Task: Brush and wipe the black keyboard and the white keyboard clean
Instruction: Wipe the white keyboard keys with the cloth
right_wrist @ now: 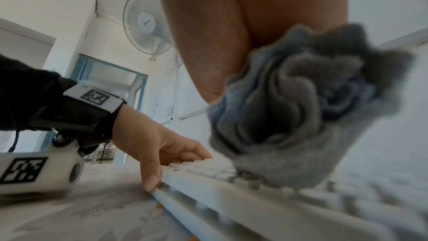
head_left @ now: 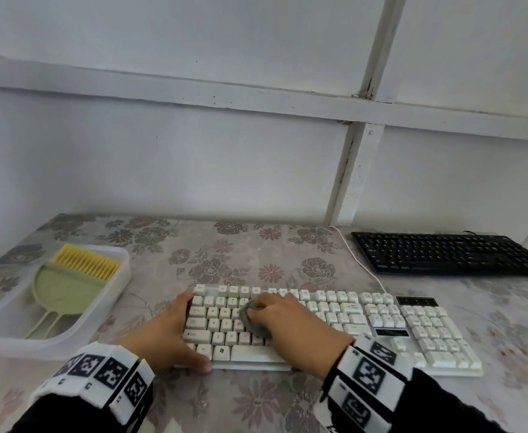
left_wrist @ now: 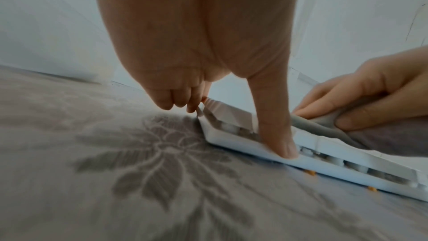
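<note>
Head view: the white keyboard (head_left: 334,326) lies at the near centre of the table (head_left: 256,251), and all positions below are given relative to it. Right hand (head_left: 290,323) bunches a grey cloth (head_left: 251,320), fingers curled round it, and presses it onto the left-hand letter keys. Left hand (head_left: 175,332) clamps the keyboard's left end, fingers curled over the far corner and thumb pressed on the near edge, as the left wrist view confirms. Judged from this layout, wiping of the white keyboard is under way; whether it was brushed cannot be told. Black keyboard (head_left: 450,254) sits beyond and to the right, untouched by either hand, so its cleaning state is unknown. Brush (head_left: 84,264) and green dustpan (head_left: 65,292) rest in a clear tray (head_left: 112,295) to the left. A floral cloth covers the table, pale panelled walls stand behind it, and a wall fan (right_wrist: 145,23) hangs in the room.
</note>
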The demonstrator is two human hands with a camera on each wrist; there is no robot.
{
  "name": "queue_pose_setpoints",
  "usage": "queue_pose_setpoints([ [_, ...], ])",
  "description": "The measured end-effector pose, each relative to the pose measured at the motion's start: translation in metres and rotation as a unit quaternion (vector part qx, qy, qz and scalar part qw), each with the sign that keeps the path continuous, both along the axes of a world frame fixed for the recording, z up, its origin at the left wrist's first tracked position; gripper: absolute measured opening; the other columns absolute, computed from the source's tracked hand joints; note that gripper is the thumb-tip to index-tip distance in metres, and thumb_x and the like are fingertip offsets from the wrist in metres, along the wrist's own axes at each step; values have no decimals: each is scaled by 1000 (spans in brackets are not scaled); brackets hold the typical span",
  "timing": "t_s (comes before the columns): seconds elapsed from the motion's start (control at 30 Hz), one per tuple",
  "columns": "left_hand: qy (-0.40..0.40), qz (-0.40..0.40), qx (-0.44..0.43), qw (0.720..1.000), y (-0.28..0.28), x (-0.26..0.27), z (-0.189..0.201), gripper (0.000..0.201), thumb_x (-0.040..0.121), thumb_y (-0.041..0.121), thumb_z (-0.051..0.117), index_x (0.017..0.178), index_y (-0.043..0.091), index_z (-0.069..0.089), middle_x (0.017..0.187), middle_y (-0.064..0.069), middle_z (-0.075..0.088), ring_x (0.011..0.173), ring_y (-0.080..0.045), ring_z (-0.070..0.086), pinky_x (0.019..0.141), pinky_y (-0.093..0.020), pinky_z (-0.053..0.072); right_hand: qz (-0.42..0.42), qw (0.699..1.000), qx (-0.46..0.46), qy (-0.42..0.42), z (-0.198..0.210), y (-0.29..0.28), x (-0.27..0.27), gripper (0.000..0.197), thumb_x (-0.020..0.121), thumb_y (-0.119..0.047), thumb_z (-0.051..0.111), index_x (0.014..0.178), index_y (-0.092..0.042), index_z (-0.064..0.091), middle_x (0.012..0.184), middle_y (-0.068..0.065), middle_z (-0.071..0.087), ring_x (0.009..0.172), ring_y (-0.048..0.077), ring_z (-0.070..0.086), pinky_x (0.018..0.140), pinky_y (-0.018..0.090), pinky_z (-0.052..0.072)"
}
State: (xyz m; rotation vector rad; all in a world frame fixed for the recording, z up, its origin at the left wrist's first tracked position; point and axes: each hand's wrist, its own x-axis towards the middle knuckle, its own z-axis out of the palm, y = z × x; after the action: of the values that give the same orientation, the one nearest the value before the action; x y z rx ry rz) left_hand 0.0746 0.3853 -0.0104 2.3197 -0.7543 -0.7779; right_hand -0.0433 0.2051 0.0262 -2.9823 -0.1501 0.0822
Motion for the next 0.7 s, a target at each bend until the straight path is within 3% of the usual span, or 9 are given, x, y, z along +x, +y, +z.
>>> queue_pose_setpoints([
  [0.1,2,-2,6,1000,0,-1,1,118,56,31,88,143,32,8,119,16,44,112,-8,45,95,-22,35,-40,999,-6,18,2,-15,-11,33,87,5,43,109,-10,62,123,5,49,101,24,48,90,30,31],
  [0.13,2,-1,7,1000,0,-1,1,117,57,31,88,143,32,8,119,16,44,112,-8,45,94,-22,34,-52,998,-5,30,2,-18,-13,32,86,5,43,106,-11,63,119,4,50,100,25,49,88,29,32],
  [0.2,5,1,5,1000,0,-1,1,117,56,31,88,143,31,9,118,16,45,112,-8,45,94,-22,34,-67,997,-3,39,8,-19,-13,27,84,6,43,77,-16,57,100,1,46,88,22,47,73,23,31],
  [0.27,6,3,4,1000,1,-2,1,116,56,29,88,143,32,10,114,20,46,109,-7,47,91,-21,35,-94,994,29,40,16,-13,-7,37,85,6,43,61,-22,42,92,-2,39,86,18,45,73,20,30],
  [0.37,13,2,-4,1000,0,-1,3,114,57,26,88,142,31,11,109,23,46,102,1,48,82,-14,38,-75,995,71,8,24,9,13,27,82,9,42,78,-15,54,99,-1,45,93,16,44,89,25,32],
  [0.47,22,0,-7,1000,-1,-2,6,110,62,20,86,141,29,10,105,23,46,90,10,46,64,-3,37,-8,998,68,8,18,37,34,22,83,7,46,89,-7,63,108,11,54,98,27,51,90,34,39],
  [0.57,18,-6,3,1000,-3,-2,7,113,63,21,85,143,26,6,103,22,46,88,10,48,62,-5,39,15,999,-6,31,4,51,50,24,89,0,44,105,-1,63,116,17,52,103,35,49,92,44,41],
  [0.7,7,-5,11,1000,-3,-1,7,114,63,24,85,143,27,4,103,23,44,89,8,47,64,-4,37,14,998,-54,20,-4,51,50,26,91,-1,43,112,0,59,123,18,50,109,38,45,96,46,38],
])
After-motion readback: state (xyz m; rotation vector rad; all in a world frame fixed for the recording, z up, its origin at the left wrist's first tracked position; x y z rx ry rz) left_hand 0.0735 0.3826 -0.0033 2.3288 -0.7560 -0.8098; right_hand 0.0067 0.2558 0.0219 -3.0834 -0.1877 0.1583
